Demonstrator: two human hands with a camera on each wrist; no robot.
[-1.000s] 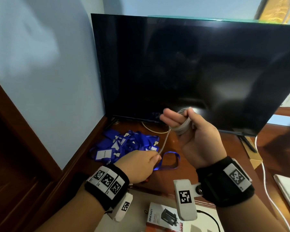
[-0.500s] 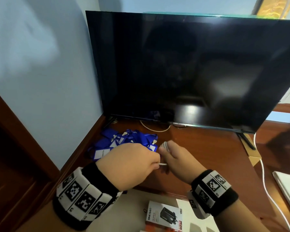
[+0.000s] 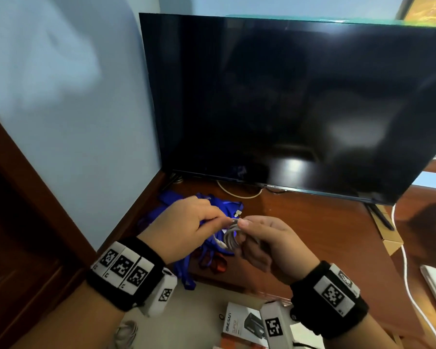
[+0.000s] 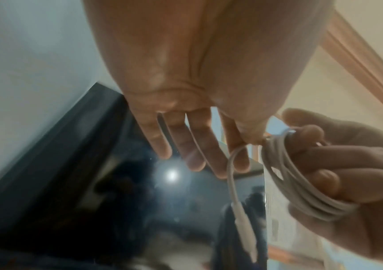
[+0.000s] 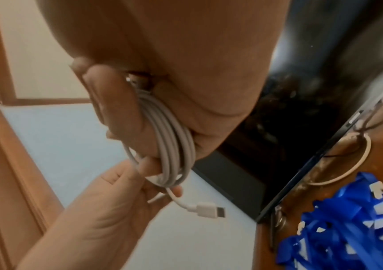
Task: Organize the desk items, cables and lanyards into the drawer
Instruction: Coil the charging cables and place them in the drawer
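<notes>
Filling the upper right of the head view is the dark television point(image 3: 300, 102), standing on the wooden desk point(image 3: 312, 230). At lower centre lie the blue lanyards point(image 3: 227, 207). In front of them our right hand point(image 3: 269, 245) has its fingers curled round the white cable point(image 3: 232, 235), wound into a coil. Our left hand point(image 3: 184, 230) pinches the loose tail just beside the coil, other fingers straight. The plug point(image 5: 209, 209) dangles free. If the pinch slips, we judge the last turns could spring loose and the coil unravel before it reaches the drawer.
</notes>
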